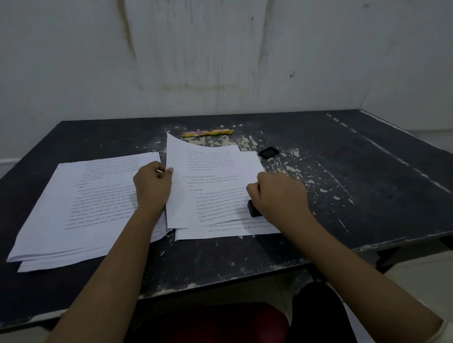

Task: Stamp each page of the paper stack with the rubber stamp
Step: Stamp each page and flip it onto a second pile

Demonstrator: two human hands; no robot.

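Your left hand (152, 185) pinches the left edge of a white printed sheet of paper (208, 182) between thumb and fingers, and that sheet's far left corner curls up off the pile beneath it. It tops the small right-hand stack of white printed pages (227, 230), whose lower sheets stick out along the near edge. Your right hand (280, 195) is curled into a loose fist over the right side of that stack, closed around a small black rubber stamp (253, 208); only the stamp's dark lower end shows below your palm, and it seems to sit on or just above the page, though the view is too dim to tell whether it touches. To the left, a larger spread pile of white printed pages (75, 210) lies flat on the worn black table with chipped paint (361, 166), just beside the right-hand stack and partly under your left wrist. Beyond the papers, a small black square lid or pad (269, 152) rests on the table near the stack's far right corner, and a multicoloured pencil (207, 133) lies crosswise near the stained white wall (216, 56).
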